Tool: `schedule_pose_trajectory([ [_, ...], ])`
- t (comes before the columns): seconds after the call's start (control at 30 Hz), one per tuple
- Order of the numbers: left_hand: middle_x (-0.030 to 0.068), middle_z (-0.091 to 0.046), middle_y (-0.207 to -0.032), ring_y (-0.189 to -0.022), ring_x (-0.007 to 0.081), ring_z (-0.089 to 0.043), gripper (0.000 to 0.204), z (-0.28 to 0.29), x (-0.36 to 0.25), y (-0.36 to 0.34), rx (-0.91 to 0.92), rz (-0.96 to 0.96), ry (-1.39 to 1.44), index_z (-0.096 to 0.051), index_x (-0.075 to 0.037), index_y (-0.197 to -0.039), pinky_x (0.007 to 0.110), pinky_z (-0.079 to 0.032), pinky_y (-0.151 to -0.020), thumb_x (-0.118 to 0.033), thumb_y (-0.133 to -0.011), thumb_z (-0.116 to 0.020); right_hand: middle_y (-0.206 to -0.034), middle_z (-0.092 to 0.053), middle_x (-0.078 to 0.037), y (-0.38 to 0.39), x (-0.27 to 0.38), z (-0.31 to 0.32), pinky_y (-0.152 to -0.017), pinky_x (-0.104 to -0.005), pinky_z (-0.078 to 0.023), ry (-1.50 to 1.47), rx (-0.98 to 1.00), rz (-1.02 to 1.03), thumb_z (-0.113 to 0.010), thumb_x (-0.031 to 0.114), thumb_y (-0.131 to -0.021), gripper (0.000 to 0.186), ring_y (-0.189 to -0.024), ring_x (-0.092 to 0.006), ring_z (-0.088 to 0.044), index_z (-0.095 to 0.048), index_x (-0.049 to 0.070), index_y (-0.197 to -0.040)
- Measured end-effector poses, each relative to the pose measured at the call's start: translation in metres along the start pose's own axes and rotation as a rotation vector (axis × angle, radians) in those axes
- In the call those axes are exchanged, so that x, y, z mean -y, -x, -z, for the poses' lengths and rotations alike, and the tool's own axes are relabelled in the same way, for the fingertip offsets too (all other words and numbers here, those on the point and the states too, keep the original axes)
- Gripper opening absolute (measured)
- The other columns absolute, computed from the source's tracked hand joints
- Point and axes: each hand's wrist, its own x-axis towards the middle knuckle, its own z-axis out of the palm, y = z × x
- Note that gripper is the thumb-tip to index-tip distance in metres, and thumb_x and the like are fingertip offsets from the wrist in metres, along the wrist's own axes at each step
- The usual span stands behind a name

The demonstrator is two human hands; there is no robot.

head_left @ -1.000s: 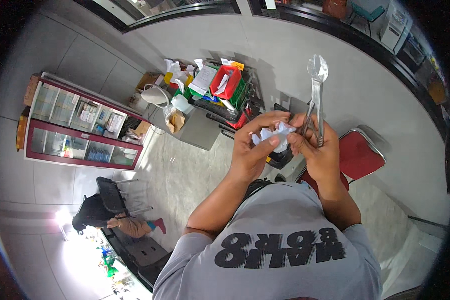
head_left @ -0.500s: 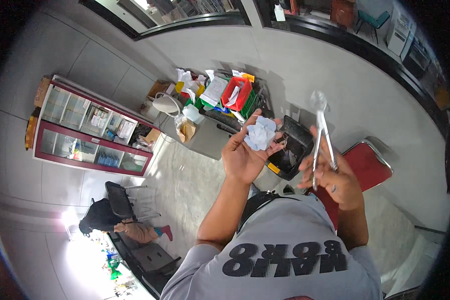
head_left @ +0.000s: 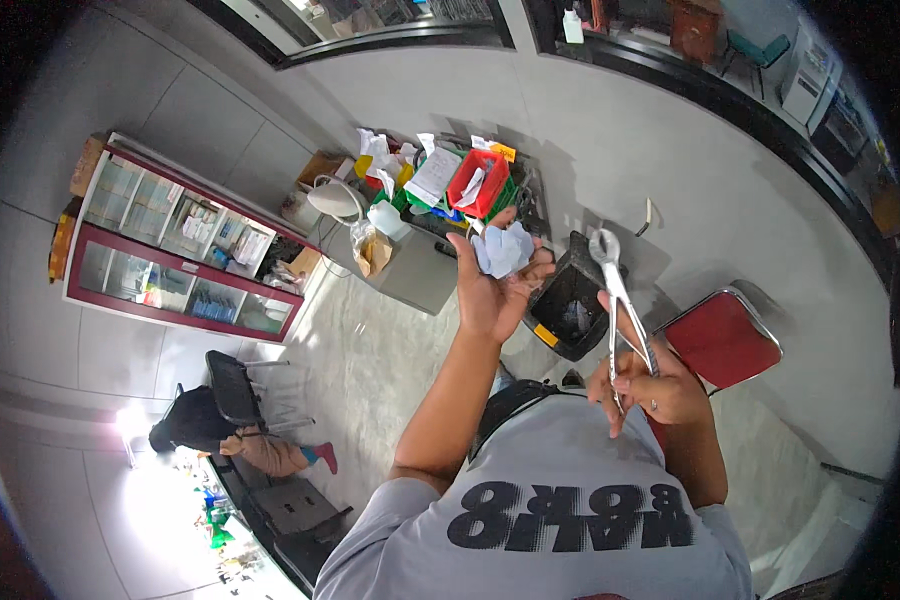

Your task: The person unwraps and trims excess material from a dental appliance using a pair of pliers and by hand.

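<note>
My left hand (head_left: 490,285) is turned palm up, with a crumpled piece of pale, whitish-blue paper or cloth (head_left: 503,250) resting in it, fingers curled loosely round its edges. In my right hand (head_left: 670,390) is a pair of shiny metal scissor-handled tongs (head_left: 615,290). Their rounded loop tips point away from me and lie close together, while the handles spread apart at my fingers. Just beyond and between my hands stands a black bin (head_left: 575,312) with a yellow label; some clear or pale scraps show inside it.
A grey cabinet (head_left: 420,275) at the far side bears a red basket (head_left: 478,185), papers and a white bottle (head_left: 388,220). A red chair (head_left: 725,340) stands on the right. To the left are a glass-fronted cabinet (head_left: 185,265) and a person (head_left: 195,420) near a black chair (head_left: 232,392).
The tongs have turned and come nearer my body, their tips moving left and down and closing together. My left hand has shifted slightly left, its fingers curling more round the crumpled piece.
</note>
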Motion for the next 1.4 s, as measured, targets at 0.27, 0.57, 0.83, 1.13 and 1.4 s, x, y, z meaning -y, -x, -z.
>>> schedule_pose_trajectory([
  [0.27,0.0181,-0.06,-0.127,-0.113,0.0304,-0.063,0.075,-0.006,-0.006,0.004,-0.037,-0.065,-0.307,-0.04,-0.005,-0.142,0.041,-0.055,-0.09,-0.064,-0.096,-0.041,-0.124,-0.06,-0.022,-0.012,-0.019,-0.002,-0.085,-0.0414,-0.055,0.115,-0.01,-0.181,-0.051,0.008,-0.095,0.076,-0.1,-0.0257,-0.066,-0.012,0.017,-0.16],
  [0.57,0.023,-0.057,-0.13,-0.119,0.0394,-0.059,0.058,-0.003,-0.006,0.004,0.137,-0.176,-0.273,-0.043,-0.006,-0.141,0.046,-0.053,-0.09,-0.045,-0.099,-0.05,-0.142,-0.049,-0.025,-0.034,-0.029,0.002,-0.1,-0.047,-0.045,-0.129,0.124,-0.261,-0.061,0.014,-0.089,0.086,-0.126,-0.0368,-0.054,-0.011,0.012,-0.159],
  [0.83,0.0258,-0.062,-0.122,-0.094,0.0395,-0.067,0.071,0.009,0.008,-0.001,0.018,-0.175,0.056,-0.046,0.003,-0.135,0.049,-0.057,-0.069,-0.055,-0.094,-0.042,-0.156,-0.034,-0.017,-0.043,-0.046,0.01,-0.106,-0.0468,-0.04,-0.31,0.273,-0.229,-0.058,0.015,-0.095,0.08,-0.133,-0.0294,-0.046,-0.011,0.021,-0.16],
  [1.13,0.0243,-0.067,-0.107,-0.087,0.0342,-0.068,0.061,0.009,0.004,-0.008,-0.073,-0.163,-0.168,-0.058,0.002,-0.118,0.04,-0.056,-0.061,-0.053,-0.097,-0.041,-0.158,-0.03,-0.017,-0.045,-0.048,0.01,-0.109,-0.0453,-0.036,-0.315,0.31,-0.194,-0.064,0.022,-0.091,0.09,-0.138,-0.0292,-0.041,-0.006,0.022,-0.16],
  [1.4,0.0186,-0.067,-0.102,-0.084,0.0289,-0.066,0.055,0.023,-0.004,-0.006,-0.187,-0.078,-0.253,-0.053,0.0,-0.126,0.038,-0.054,-0.062,-0.047,-0.099,-0.041,-0.148,-0.04,-0.011,-0.047,-0.047,0.014,-0.104,-0.0346,-0.038,0.141,0.038,-0.261,-0.058,0.011,-0.094,0.082,-0.13,-0.0207,-0.043,-0.011,0.018,-0.161],
])
